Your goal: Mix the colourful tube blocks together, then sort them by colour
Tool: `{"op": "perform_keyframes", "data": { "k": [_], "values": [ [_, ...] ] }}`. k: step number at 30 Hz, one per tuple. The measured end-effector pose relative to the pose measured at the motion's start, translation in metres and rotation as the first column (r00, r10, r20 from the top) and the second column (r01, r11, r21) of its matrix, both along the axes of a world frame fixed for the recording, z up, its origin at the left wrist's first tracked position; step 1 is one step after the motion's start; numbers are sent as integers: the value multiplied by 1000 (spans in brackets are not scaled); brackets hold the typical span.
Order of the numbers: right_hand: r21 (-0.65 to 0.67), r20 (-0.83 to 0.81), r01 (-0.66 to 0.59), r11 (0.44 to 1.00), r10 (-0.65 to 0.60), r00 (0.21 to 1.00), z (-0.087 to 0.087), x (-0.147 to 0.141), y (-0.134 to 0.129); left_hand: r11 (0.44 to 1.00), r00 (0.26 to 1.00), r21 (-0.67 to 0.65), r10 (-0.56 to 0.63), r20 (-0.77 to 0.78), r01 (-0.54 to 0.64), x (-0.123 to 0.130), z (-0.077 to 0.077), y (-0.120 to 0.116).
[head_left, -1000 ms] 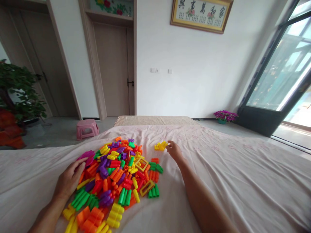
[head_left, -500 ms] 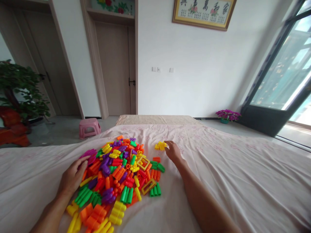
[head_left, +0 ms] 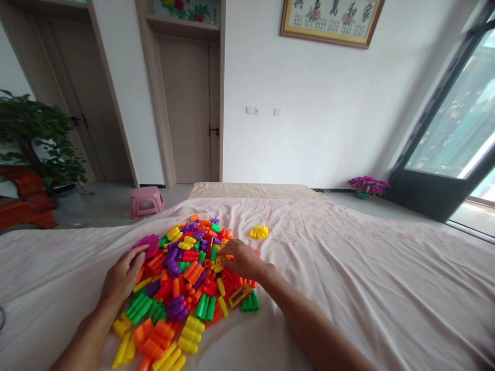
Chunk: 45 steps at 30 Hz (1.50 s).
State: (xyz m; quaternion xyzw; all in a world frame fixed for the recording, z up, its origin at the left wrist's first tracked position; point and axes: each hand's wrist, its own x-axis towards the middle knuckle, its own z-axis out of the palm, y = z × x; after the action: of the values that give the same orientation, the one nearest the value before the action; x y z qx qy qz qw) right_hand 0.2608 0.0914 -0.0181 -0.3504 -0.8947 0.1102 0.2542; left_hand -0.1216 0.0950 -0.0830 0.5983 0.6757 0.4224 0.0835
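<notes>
A heap of colourful plastic building blocks (head_left: 193, 273) lies on the cloth in front of me, in orange, red, yellow, green and purple. At its left edge my left hand (head_left: 122, 275) rests with thumb and fingers apart, the fingertips beside a magenta flower-shaped piece (head_left: 150, 244). My right hand (head_left: 243, 259) reaches over the right side of the heap, fingers stretched out and apart. Its fingertips are at a green tube block (head_left: 214, 252) and some small yellow blocks; the hand hides pieces beneath it. A small group of yellow blocks (head_left: 259, 232) lies apart, beyond the right hand.
A pale flowered cloth (head_left: 367, 278) with creases covers the broad surface. Past its far left edge stands a pink plastic stool (head_left: 147, 201). A leafy plant (head_left: 38, 134) and a red-brown wooden seat (head_left: 25, 198) are farther left. Magenta flowers (head_left: 368, 185) stand by the glass door.
My right hand has left the separate yellow blocks and moved left and nearer, onto the heap. The yellow blocks stay behind on the cloth. My left hand has stayed beside the magenta piece.
</notes>
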Motion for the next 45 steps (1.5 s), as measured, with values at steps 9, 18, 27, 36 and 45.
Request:
{"op": "perform_keyframes", "data": {
  "k": [9, 18, 27, 36, 45],
  "values": [
    [79, 119, -36, 996, 26, 993, 1, -5, -2, 999, 1000, 30, 13, -24, -12, -1, -2, 1],
    [-122, -334, 191, 974, -222, 916, -6, 1, 13, 1000, 1000, 29, -5, -25, 6, -1, -2, 0],
    [-206, -372, 682, 702, -701, 609, -25, 87, 56, 1000, 1000, 10, -7, -17, 7, -7, -9, 5],
    [-227, -101, 845, 484, -875, 473, -38, 122, 59, 1000, 1000, 4, 0, -12, 0, -6, -6, 3],
    [-177, 26, 835, 520, -846, 533, -50, 125, 59, 1000, 1000, -7, 9, -5, -9, -3, -3, 2]
  ]
}}
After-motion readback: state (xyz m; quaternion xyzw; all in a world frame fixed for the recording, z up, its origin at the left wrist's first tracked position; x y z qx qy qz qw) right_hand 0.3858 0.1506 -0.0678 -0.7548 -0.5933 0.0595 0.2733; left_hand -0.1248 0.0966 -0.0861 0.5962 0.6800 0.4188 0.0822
